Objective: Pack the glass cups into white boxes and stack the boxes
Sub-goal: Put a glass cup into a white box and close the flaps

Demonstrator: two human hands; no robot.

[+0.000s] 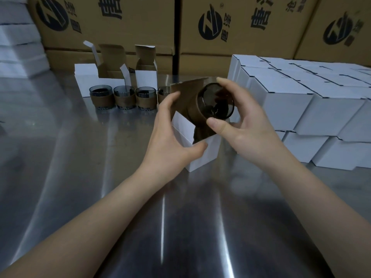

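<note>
Steel table nearest; over it my left hand grips the tilted open box, and my right hand pinches a cup, thumb and fingers curled round its rim, at the box's opening. Insertion step, I judge: next, slide it in and close the flap. Beyond wait more cups and stacked boxes.

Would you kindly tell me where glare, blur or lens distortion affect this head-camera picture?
Head view: glare streaks run down the steel table; the wide lens tilts the brown cartons toward the edges; the white stack at far left is soft; the glass cup in the right hand looks dark.
</note>
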